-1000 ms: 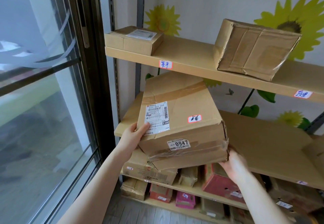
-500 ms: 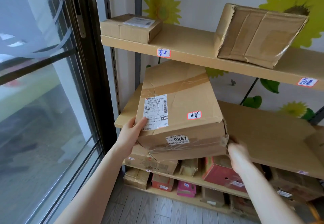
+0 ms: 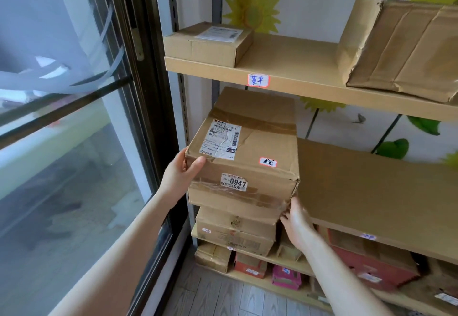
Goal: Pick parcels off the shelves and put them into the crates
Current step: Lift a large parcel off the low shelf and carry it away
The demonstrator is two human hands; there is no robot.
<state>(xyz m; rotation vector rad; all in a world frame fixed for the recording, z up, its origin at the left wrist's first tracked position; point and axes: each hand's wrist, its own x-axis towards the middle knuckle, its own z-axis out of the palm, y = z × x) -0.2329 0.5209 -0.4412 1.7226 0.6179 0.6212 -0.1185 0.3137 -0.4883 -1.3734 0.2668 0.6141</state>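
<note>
Head view: parcel [image 3: 244, 153] had slid further off middle shelf's [image 3: 371, 192] left edge; left hand [image 3: 179, 175], right hand [image 3: 296, 219] fingers clamped its corners. I judged extraction nearly complete.

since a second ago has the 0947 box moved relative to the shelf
Yes. The 0947 box has swung square to the middle shelf; its right side now lies along the shelf's left end instead of overlapping it.

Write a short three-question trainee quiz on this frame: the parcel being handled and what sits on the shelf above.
1. True or false: both hands are on the parcel marked 0947.
2. Which hand grips its lower corner nearest the bare middle shelf? A) left hand B) right hand
3. How many boxes show on the top shelf?

Key: 1 true. 2 B. 3 two: a small flat box and a large crumpled box.
</note>
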